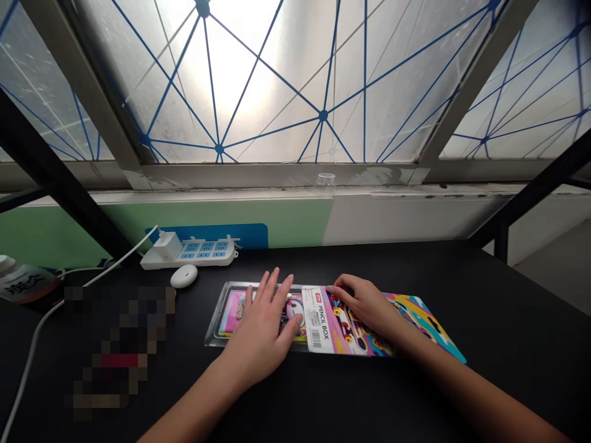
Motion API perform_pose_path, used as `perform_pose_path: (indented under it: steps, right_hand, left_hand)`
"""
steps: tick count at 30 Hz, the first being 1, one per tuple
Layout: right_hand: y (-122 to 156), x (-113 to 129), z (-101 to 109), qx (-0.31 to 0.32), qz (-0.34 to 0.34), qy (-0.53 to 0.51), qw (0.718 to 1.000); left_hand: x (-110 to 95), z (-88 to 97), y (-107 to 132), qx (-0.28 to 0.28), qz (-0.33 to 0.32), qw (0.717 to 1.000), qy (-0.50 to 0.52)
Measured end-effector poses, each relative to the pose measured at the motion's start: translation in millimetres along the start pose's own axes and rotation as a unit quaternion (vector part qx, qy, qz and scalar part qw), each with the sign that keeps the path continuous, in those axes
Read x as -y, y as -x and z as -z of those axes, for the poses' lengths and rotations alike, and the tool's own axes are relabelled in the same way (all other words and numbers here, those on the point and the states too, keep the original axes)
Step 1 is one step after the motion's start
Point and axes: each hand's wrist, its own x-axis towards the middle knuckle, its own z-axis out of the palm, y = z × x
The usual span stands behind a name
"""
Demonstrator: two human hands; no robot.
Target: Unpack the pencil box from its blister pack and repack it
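Note:
A clear plastic tray [213, 329] lies on the black table, holding a pink and yellow cartoon pencil box [231, 312]. My left hand [261, 335] rests flat over it, fingers spread. To the right, a bright cartoon-printed card [431, 326] with a white "PENCIL BOX" label [318, 323] lies flat, its left part against the tray. Bent fingers of my right hand [364, 304] pinch at the card's upper edge beside the label. The forearm covers part of the card, and the right fingertips are partly hidden.
Behind the tray, a white power strip [210, 253] with a plugged-in charger [167, 246] stands near a white rounded case [183, 276]. A white cable [39, 332] runs down the left side, past a bottle [25, 283]. A blurred patch covers the left tabletop. A clear cup [325, 179] sits on the sill.

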Motion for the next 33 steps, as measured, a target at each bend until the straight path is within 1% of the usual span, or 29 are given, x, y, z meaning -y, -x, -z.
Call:
perform_pose_path:
  steps: [3, 6, 8, 10, 12, 13, 15, 19, 23, 26, 29, 33]
  right_hand:
    - [-1, -3, 4, 0.009, 0.007, 0.008, 1.000]
    - [-3, -8, 12, 0.026, 0.008, 0.016, 1.000]
    - [-4, -12, 19, 0.046, 0.008, 0.017, 0.999]
    - [-4, -16, 27, 0.071, 0.010, 0.016, 0.997]
    - [-3, -21, 36, 0.103, 0.015, 0.021, 0.994]
    - [-3, -23, 40, 0.119, 0.020, 0.025, 0.992]
    - [-2, -27, 46, 0.141, 0.032, 0.029, 0.989]
    - [-1, -25, 49, 0.143, 0.034, 0.019, 0.989]
    - [-3, -5, 40, 0.130, 0.041, 0.042, 0.990]
    - [-10, 17, 26, 0.134, 0.073, 0.087, 0.985]
    - [-19, 44, 6, 0.138, 0.112, 0.111, 0.978]
    - [-29, 84, -28, 0.133, 0.164, 0.131, 0.969]
  left_hand:
    - [-8, 4.5, 4, 0.009, 0.010, 0.994, 0.110]
    - [-1, 12.9, 1, -0.019, 0.028, 0.977, 0.210]
    - [12, 19.6, -4, -0.062, 0.023, 0.970, 0.233]
    - [28, 25.3, -11, -0.129, 0.020, 0.965, 0.225]
    - [44, 27.9, -18, -0.191, 0.052, 0.946, 0.256]
    - [50, 27.5, -21, -0.206, 0.075, 0.932, 0.289]
    - [58, 23.1, -25, -0.220, 0.102, 0.910, 0.337]
    - [56, 9.4, -27, -0.225, 0.105, 0.888, 0.387]
    - [50, 5.8, -26, -0.220, 0.092, 0.885, 0.400]
    - [49, 8.4, -25, -0.217, 0.087, 0.888, 0.396]
    - [48, 9.9, -24, -0.213, 0.077, 0.896, 0.382]
    - [46, 10.7, -23, -0.208, 0.060, 0.910, 0.355]
